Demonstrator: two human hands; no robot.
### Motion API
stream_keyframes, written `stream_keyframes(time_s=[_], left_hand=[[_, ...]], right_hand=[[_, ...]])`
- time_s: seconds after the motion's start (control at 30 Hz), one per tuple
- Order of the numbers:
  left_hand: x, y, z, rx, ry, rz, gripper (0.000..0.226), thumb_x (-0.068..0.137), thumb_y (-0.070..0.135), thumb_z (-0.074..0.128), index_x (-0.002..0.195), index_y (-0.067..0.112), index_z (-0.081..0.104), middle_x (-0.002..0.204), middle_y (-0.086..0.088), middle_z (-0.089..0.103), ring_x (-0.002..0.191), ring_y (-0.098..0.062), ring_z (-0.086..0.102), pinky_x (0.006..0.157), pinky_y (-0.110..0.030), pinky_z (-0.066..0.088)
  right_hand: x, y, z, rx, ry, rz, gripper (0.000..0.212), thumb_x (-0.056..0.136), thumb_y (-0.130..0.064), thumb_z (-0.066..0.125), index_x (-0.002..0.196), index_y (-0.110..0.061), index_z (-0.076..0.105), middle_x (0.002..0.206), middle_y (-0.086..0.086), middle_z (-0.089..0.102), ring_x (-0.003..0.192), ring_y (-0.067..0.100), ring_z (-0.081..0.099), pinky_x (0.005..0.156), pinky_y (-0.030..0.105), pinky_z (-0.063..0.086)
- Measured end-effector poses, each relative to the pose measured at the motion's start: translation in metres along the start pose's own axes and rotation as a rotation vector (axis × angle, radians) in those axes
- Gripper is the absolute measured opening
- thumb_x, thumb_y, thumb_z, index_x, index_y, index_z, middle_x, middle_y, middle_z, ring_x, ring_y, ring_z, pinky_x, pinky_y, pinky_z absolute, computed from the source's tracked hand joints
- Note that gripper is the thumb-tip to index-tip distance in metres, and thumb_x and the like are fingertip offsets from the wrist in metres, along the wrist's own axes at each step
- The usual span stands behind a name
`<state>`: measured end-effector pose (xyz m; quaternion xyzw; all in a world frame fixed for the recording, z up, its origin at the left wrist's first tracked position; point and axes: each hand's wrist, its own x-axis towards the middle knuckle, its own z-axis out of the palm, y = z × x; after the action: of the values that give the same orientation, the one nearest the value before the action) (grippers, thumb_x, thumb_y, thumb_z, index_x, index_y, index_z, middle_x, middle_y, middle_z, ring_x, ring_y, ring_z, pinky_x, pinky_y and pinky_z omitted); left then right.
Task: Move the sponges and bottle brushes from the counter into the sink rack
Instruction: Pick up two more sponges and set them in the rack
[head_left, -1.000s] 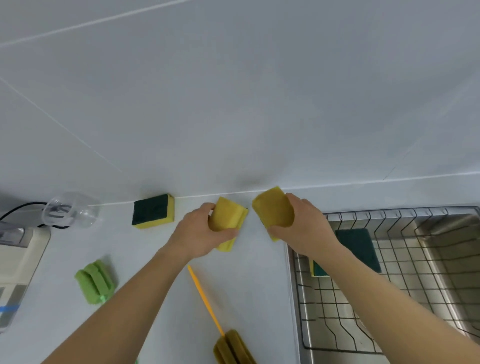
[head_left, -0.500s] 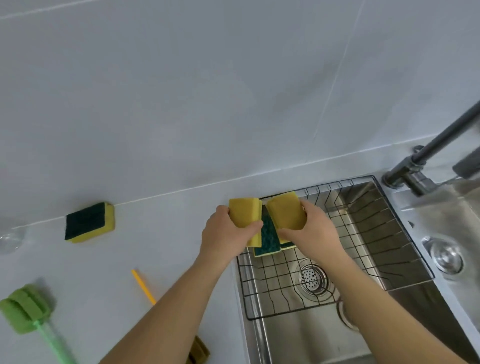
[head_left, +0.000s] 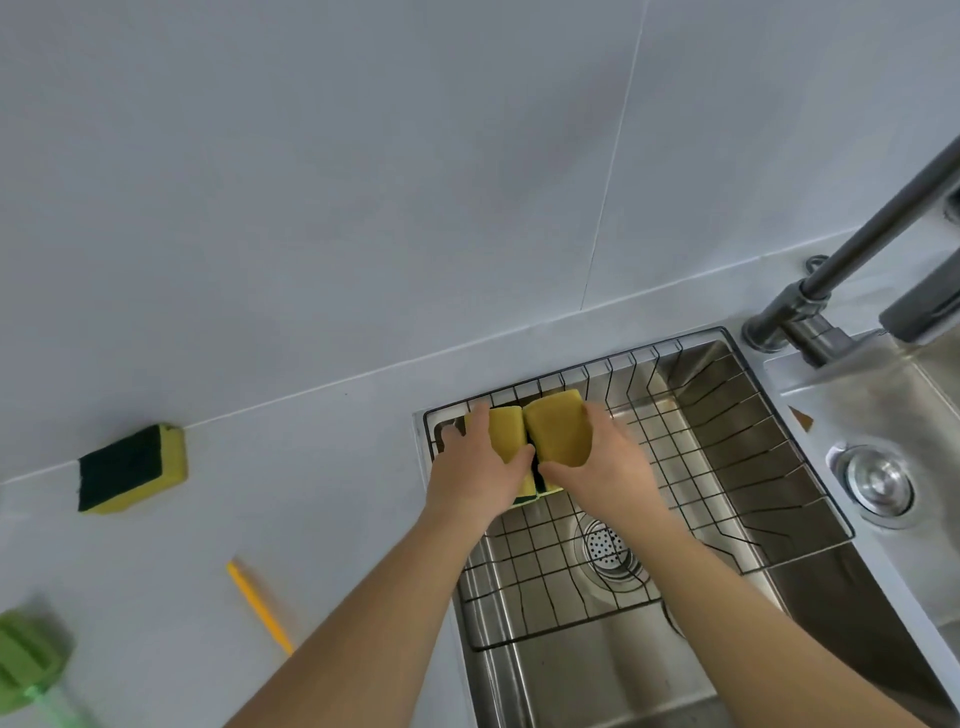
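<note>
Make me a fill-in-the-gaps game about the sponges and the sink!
1. Each of the hands, left and right, holds a yellow ____.
2. The hands are above the wire ____ set in the sink.
3. One sponge left on the counter has a dark ____ scrubbing side.
4. The brush at the counter's left edge is ____.

Missing words: sponge; rack; green; green

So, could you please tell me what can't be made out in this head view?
- Sponge already in the rack: mostly hidden under both hands and their sponges; only a sliver shows.
- Yellow brush handle: its head is hidden by the left forearm.
- Green brush: cut off by the left edge.
- Faucet: its spout runs out of frame at right.
</note>
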<state>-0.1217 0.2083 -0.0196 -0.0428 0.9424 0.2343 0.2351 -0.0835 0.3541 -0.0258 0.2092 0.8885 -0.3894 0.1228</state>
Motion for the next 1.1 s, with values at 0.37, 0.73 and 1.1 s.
stream_keyframes(time_s=[0.37,0.73,1.1], left_hand=[[-0.009,-0.017,-0.007,0.112,-0.116,0.173,0.125,0.061,0.047,0.084,0.151,0.021,0.001,0.156,0.000,0.004,0.126,-0.027,0.046,0.098,-0.042,0.048],[-0.008,-0.030,-0.008,0.313,0.013,0.363,0.098,0.072,0.042,0.075,0.148,0.018,0.017,0.141,-0.005,0.033,0.118,-0.025,0.050,0.091,-0.036,0.048],[-0.002,-0.035,0.000,0.400,0.008,0.355,0.106,0.070,0.053,0.074,0.150,0.016,0.014,0.151,-0.006,0.032,0.134,-0.026,0.038,0.110,-0.040,0.035]], right_hand=[[0.007,0.010,0.000,0.088,0.007,-0.048,0.064,0.088,-0.025,0.065,0.146,-0.023,0.038,0.130,0.003,0.054,0.113,0.020,0.054,0.092,0.036,0.051],[0.011,0.016,0.000,0.133,0.009,-0.054,0.055,0.091,-0.020,0.062,0.143,-0.024,0.044,0.125,0.001,0.056,0.110,0.018,0.054,0.091,0.034,0.050],[0.007,0.016,0.002,0.058,-0.028,-0.044,0.058,0.094,-0.024,0.057,0.148,-0.022,0.036,0.136,0.005,0.051,0.118,0.022,0.053,0.095,0.034,0.047]])
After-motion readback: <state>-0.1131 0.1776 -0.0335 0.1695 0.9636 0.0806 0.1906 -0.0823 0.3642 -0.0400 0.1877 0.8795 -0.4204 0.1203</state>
